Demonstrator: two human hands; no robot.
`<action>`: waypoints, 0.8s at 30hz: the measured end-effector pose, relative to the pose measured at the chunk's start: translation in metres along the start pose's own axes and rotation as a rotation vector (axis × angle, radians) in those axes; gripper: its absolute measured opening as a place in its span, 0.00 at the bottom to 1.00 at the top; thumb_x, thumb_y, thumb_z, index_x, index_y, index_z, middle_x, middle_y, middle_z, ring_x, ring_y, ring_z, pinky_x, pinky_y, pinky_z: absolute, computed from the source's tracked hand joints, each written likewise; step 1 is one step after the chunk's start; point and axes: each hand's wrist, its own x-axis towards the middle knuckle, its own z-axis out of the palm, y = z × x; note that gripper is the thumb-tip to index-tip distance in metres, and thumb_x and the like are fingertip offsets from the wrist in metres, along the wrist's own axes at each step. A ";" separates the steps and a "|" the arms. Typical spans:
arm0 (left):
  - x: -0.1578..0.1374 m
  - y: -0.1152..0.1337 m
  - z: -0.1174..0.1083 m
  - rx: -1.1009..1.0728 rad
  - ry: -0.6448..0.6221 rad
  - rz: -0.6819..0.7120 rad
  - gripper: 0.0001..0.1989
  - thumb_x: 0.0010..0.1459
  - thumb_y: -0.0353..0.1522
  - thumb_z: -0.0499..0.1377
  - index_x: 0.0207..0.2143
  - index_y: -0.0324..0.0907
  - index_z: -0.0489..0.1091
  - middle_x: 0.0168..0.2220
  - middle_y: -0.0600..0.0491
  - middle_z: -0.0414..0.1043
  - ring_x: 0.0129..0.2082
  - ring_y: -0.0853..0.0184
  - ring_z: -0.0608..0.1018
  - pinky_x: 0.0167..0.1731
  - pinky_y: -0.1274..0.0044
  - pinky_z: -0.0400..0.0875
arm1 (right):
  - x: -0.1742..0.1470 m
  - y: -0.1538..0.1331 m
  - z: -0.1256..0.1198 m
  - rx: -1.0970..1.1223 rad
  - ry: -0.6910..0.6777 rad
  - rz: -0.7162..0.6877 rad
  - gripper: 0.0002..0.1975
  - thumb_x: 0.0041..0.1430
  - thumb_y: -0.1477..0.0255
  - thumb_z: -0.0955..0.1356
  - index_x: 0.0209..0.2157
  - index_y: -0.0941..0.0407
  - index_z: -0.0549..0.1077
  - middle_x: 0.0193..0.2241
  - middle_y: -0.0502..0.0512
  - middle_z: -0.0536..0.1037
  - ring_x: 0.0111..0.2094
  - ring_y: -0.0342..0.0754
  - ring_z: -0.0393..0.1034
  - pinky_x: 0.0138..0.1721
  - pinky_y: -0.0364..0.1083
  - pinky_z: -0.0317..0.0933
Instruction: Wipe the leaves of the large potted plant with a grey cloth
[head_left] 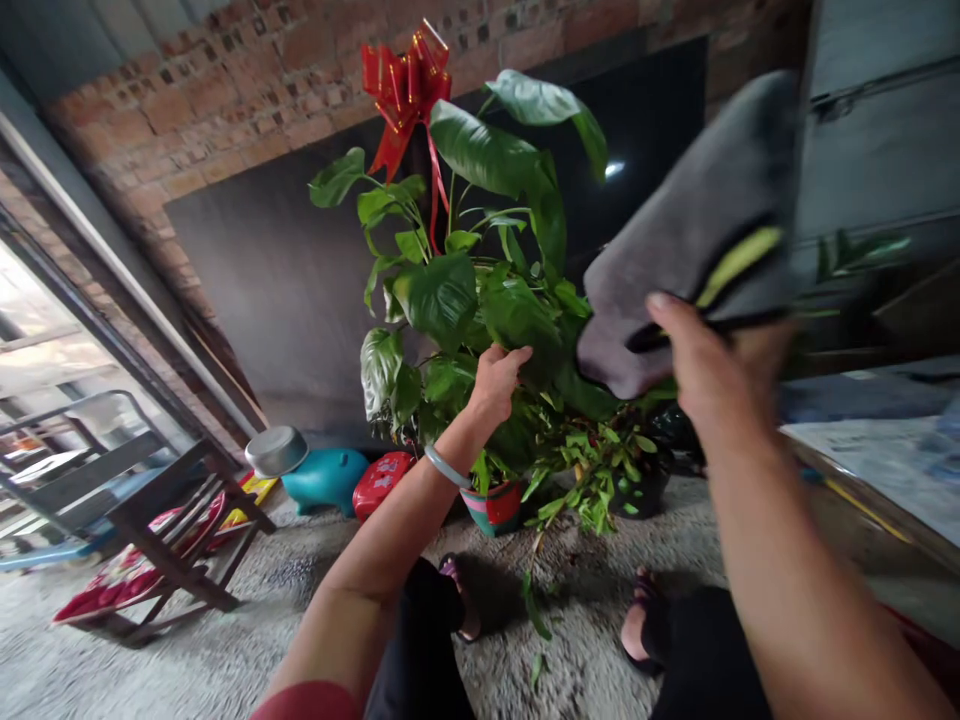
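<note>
The right hand (709, 365) has its grip closed on a soft, plush-looking gray cloth (675, 220) with a yellow-and-black stripe, raised to the right of the leafy plant (491, 150); its folds and far edge are blurred. The left hand (497, 385) is curled among broad, glossy, pointed leaves; whether its grip pinches one cannot be told, as foliage hides the fingertips. A smooth, pale bangle (448, 467) circles that wrist. A shiny red ribbon bow (409, 90) tops the plant, its stems largely hidden. The painted pot (493, 508) below, on rough concrete floor (300, 640), is partly covered by the forearm.
</note>
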 end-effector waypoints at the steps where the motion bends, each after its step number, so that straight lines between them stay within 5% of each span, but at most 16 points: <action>1: 0.002 -0.001 -0.003 -0.008 0.015 -0.031 0.09 0.49 0.31 0.69 0.30 0.40 0.72 0.26 0.55 0.75 0.30 0.65 0.79 0.39 0.71 0.76 | -0.001 -0.001 0.010 -0.081 -0.081 -0.029 0.23 0.58 0.65 0.72 0.52 0.60 0.74 0.52 0.68 0.81 0.53 0.61 0.76 0.58 0.63 0.68; 5: 0.001 -0.007 -0.028 0.018 0.065 -0.122 0.04 0.52 0.27 0.64 0.28 0.39 0.71 0.22 0.56 0.73 0.27 0.67 0.78 0.41 0.71 0.77 | -0.049 0.005 0.013 -0.230 -0.542 -0.100 0.23 0.56 0.70 0.71 0.54 0.55 0.77 0.51 0.63 0.83 0.51 0.63 0.78 0.55 0.62 0.71; 7: -0.001 -0.008 -0.041 0.039 0.082 -0.171 0.04 0.52 0.27 0.64 0.27 0.39 0.71 0.21 0.56 0.72 0.27 0.67 0.78 0.42 0.69 0.78 | -0.076 0.010 -0.006 -0.185 -0.639 -0.021 0.23 0.56 0.70 0.70 0.54 0.53 0.78 0.51 0.61 0.84 0.52 0.62 0.79 0.53 0.61 0.72; 11: -0.008 -0.005 -0.054 0.046 0.073 -0.214 0.04 0.55 0.27 0.65 0.32 0.37 0.72 0.26 0.52 0.76 0.31 0.64 0.81 0.45 0.64 0.79 | -0.091 0.017 -0.042 -0.129 -0.549 0.133 0.24 0.54 0.66 0.72 0.53 0.55 0.80 0.49 0.60 0.85 0.50 0.60 0.80 0.52 0.58 0.73; 16: -0.023 0.007 -0.050 0.080 0.052 -0.159 0.03 0.59 0.27 0.64 0.35 0.37 0.72 0.30 0.51 0.77 0.36 0.62 0.82 0.49 0.60 0.78 | -0.079 0.007 -0.058 -0.048 -0.420 0.052 0.23 0.53 0.67 0.73 0.52 0.54 0.80 0.49 0.58 0.85 0.49 0.55 0.80 0.53 0.54 0.71; 24: -0.032 0.013 -0.049 0.130 -0.008 -0.154 0.04 0.61 0.27 0.63 0.33 0.38 0.69 0.31 0.52 0.75 0.36 0.63 0.81 0.46 0.62 0.78 | -0.063 -0.005 -0.033 0.028 -0.328 -0.055 0.23 0.54 0.68 0.72 0.51 0.59 0.79 0.44 0.62 0.85 0.45 0.55 0.80 0.50 0.54 0.71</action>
